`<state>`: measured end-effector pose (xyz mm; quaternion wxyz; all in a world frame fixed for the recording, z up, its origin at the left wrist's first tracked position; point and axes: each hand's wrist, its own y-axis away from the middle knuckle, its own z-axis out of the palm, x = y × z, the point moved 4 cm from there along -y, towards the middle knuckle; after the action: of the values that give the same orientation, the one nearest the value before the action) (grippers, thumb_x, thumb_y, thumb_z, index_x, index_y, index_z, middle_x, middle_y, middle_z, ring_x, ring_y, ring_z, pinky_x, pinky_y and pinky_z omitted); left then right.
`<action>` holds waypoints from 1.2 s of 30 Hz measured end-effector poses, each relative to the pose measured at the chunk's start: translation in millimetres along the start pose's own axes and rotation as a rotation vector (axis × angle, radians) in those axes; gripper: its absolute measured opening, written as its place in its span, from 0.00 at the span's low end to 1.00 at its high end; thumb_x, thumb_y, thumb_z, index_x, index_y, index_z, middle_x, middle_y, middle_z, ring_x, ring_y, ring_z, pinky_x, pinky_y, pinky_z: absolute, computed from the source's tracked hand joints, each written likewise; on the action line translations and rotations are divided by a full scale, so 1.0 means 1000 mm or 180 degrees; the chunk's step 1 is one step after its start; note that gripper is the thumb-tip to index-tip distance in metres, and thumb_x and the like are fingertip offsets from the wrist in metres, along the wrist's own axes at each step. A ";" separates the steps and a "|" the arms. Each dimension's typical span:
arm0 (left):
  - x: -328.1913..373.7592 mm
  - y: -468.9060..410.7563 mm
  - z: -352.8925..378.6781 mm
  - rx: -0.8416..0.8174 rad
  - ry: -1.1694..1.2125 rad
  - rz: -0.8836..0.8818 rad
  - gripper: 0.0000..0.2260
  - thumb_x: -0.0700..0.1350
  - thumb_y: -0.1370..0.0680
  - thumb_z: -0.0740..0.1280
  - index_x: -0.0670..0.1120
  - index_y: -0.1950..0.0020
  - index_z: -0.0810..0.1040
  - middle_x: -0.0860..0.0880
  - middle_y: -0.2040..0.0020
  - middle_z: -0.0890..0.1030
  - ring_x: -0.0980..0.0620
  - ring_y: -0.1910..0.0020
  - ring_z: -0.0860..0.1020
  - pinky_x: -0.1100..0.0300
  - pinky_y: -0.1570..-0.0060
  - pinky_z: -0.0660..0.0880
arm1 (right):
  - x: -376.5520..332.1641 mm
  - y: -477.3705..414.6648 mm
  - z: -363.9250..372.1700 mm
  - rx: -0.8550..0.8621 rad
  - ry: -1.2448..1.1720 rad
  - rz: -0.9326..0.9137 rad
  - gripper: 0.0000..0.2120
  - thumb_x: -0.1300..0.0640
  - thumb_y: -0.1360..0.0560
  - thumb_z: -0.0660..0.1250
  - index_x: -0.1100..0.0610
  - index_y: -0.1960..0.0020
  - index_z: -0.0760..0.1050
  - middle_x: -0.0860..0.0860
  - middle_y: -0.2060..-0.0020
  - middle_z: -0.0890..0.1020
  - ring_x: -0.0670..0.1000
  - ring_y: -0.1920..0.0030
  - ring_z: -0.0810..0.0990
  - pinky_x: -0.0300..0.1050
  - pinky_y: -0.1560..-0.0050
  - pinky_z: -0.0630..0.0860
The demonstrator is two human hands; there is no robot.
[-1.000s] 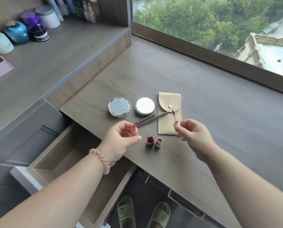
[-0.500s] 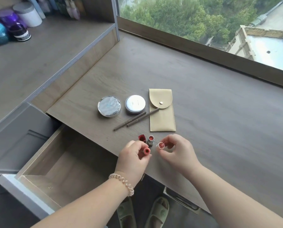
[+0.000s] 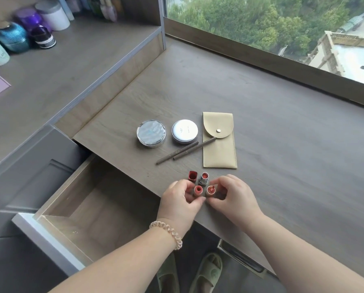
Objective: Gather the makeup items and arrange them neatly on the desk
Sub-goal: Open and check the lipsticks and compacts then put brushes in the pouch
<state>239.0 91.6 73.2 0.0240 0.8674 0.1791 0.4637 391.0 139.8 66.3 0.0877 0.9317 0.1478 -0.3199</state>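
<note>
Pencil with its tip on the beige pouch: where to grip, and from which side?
Pinch the pencil from above, across the thin shaft, on the stretch nearest the pouch. There both long sides look free; lower down the second pencil lies close alongside and would likely get caught. It lies flat on the desk, so come top-down.

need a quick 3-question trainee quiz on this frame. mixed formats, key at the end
1. True or false: the left hand pinches the left orange tube and the right hand pinches the right orange tube.
2. How many round compacts lie left of the beige pouch?
3. The drawer is: A shut, B open, C removed.
Key: 1 true; 2 two; 3 B.
</note>
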 end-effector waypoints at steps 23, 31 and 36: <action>-0.004 -0.100 -0.060 0.0413 -0.1059 -0.0263 0.12 0.46 0.28 0.69 0.47 0.45 0.77 0.48 0.45 0.75 0.49 0.48 0.76 0.58 0.46 0.71 | -0.043 -0.113 -0.034 0.0061 0.0141 -0.0104 0.11 0.54 0.26 0.66 0.52 0.45 0.79 0.48 0.53 0.80 0.50 0.51 0.77 0.46 0.48 0.73; -0.011 -0.096 -0.056 0.0407 -0.0978 -0.0171 0.11 0.44 0.28 0.69 0.48 0.46 0.77 0.48 0.46 0.75 0.48 0.43 0.73 0.55 0.40 0.70 | -0.062 -0.158 0.007 -0.0440 0.1099 -0.0173 0.28 0.47 0.31 0.71 0.51 0.34 0.69 0.51 0.35 0.71 0.55 0.35 0.68 0.50 0.40 0.66; -0.012 -0.096 -0.065 0.0513 -0.0846 -0.0079 0.12 0.44 0.29 0.69 0.49 0.46 0.77 0.48 0.45 0.76 0.48 0.42 0.73 0.57 0.39 0.68 | -0.062 -0.168 0.016 -0.0415 0.1135 -0.0128 0.27 0.49 0.34 0.71 0.51 0.37 0.69 0.52 0.40 0.74 0.56 0.39 0.71 0.50 0.43 0.67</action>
<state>152.6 169.2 81.0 -0.0164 0.9179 0.2216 0.3287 279.3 280.4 80.5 0.1138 0.9629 0.2000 -0.1413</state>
